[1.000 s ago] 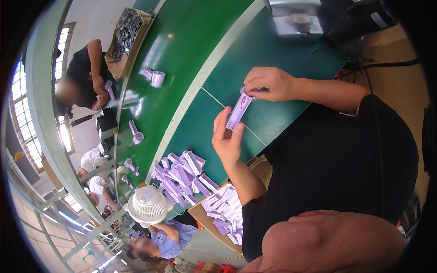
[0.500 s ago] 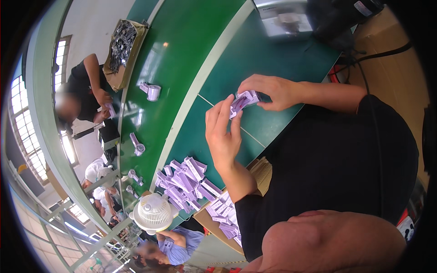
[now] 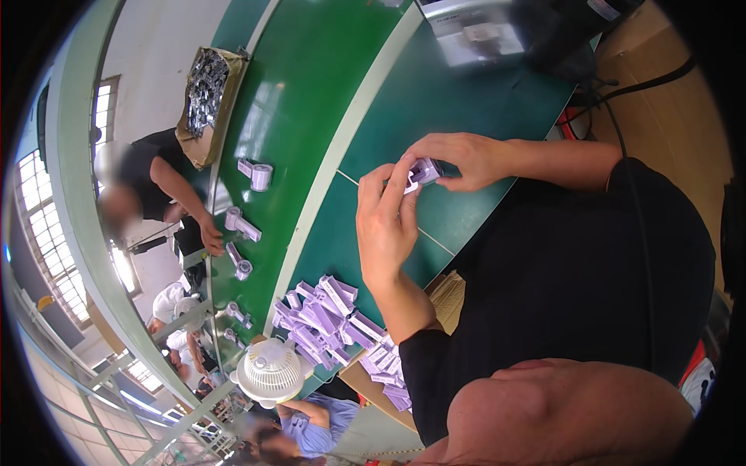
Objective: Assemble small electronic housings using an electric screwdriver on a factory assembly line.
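My left hand [image 3: 386, 225] and right hand [image 3: 458, 159] both pinch small lilac carton [image 3: 422, 172], held just above green table [image 3: 466, 101]. Pile of lilac cartons [image 3: 326, 318] lies near left elbow.

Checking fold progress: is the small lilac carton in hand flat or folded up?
Folded up: the small lilac carton shows box-like sides between the left hand and right hand.

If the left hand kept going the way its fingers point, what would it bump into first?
Most likely the small purple box that the left hand already touches with its fingertips, then the right hand holding the box's other end. Depth is hard to judge.
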`<state>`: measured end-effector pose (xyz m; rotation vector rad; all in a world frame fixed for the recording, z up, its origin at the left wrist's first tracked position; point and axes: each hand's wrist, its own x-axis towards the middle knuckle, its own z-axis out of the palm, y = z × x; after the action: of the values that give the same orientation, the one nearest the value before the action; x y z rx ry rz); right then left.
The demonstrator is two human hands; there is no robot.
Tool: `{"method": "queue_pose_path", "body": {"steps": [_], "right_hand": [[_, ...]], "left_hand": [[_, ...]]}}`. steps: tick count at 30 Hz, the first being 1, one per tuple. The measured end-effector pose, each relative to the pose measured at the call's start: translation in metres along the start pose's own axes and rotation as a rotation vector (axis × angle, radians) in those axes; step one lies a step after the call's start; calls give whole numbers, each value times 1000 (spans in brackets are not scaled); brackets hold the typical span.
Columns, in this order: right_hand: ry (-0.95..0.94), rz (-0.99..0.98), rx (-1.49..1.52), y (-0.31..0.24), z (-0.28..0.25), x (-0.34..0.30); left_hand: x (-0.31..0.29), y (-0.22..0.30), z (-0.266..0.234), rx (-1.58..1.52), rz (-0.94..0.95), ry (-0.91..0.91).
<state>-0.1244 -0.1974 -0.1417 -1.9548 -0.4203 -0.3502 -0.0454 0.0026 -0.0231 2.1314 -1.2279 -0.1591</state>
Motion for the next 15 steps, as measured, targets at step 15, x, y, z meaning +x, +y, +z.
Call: {"method": "queue_pose_path", "body": {"steps": [15], "right_hand": [[12, -8, 21, -3, -3, 0]], "left_hand": [[-5, -10, 5, 30, 48, 52]]}}
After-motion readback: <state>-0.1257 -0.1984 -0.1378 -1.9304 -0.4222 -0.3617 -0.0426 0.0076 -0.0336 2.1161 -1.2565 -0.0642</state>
